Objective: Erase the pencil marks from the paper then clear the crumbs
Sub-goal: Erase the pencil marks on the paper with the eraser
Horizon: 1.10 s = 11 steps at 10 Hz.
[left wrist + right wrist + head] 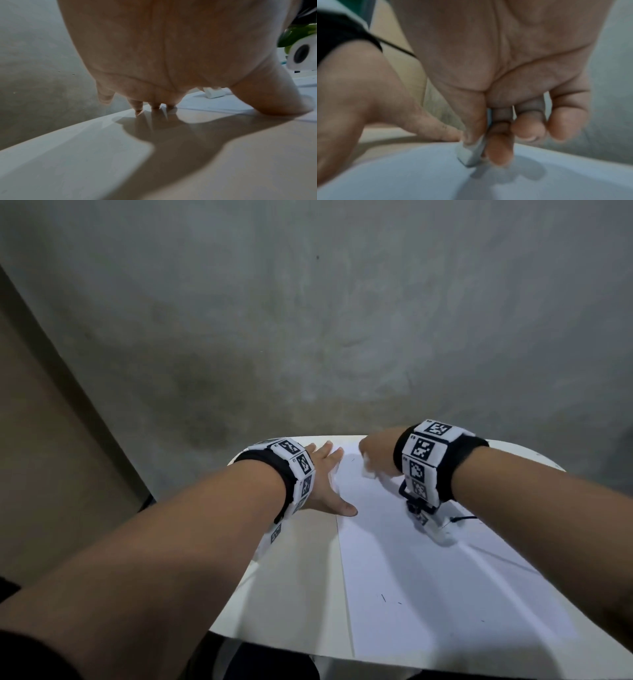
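A white sheet of paper (411, 559) lies on a small white table (301, 563). My right hand (375, 455) pinches a white eraser (370, 472) between thumb and fingers, its lower corner pressed on the paper's far end. The right wrist view shows that eraser (471, 155) tipped on the sheet, held by my right hand (488, 135). My left hand (329, 484) lies flat with straight fingers on the sheet's left edge. From the left wrist, the fingertips (154, 106) touch the table, and the eraser (214, 93) shows beyond. Small dark pencil marks (383, 597) sit near the front.
The table's rounded far edge (325, 438) stands close to a grey stained wall (308, 320). A brown panel (41, 440) rises at the left. A thin black cable (464, 519) runs from the right wrist camera over the paper.
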Each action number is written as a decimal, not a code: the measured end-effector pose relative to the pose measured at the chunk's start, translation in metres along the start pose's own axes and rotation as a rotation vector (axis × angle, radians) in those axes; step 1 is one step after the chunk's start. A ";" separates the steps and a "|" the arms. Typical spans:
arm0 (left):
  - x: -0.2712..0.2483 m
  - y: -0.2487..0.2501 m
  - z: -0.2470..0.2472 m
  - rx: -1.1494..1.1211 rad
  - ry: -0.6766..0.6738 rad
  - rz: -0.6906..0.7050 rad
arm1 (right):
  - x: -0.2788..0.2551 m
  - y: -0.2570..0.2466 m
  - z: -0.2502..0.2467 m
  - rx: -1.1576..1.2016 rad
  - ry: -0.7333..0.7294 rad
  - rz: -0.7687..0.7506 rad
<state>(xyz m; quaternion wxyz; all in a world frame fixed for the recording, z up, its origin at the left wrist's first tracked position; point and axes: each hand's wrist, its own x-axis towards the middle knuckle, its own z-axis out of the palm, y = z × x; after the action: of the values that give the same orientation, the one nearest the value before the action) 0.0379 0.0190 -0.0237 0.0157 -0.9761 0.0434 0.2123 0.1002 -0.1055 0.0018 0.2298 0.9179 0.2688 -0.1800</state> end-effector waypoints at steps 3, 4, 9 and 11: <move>-0.003 -0.001 -0.001 0.013 0.007 0.011 | -0.024 0.023 0.006 0.234 -0.002 0.014; -0.004 0.000 -0.001 0.015 0.012 0.016 | -0.033 0.061 0.010 0.485 0.066 0.080; 0.005 0.001 0.000 0.035 -0.043 -0.021 | -0.082 0.149 0.060 0.063 -0.098 0.317; 0.011 -0.002 0.002 0.058 -0.048 -0.021 | -0.055 0.116 0.039 0.256 0.060 0.272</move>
<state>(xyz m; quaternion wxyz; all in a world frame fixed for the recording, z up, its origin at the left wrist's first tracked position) 0.0470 0.0205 -0.0302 0.0471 -0.9703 0.0387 0.2342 0.1153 -0.2357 0.0320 0.1253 0.9725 0.1239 -0.1525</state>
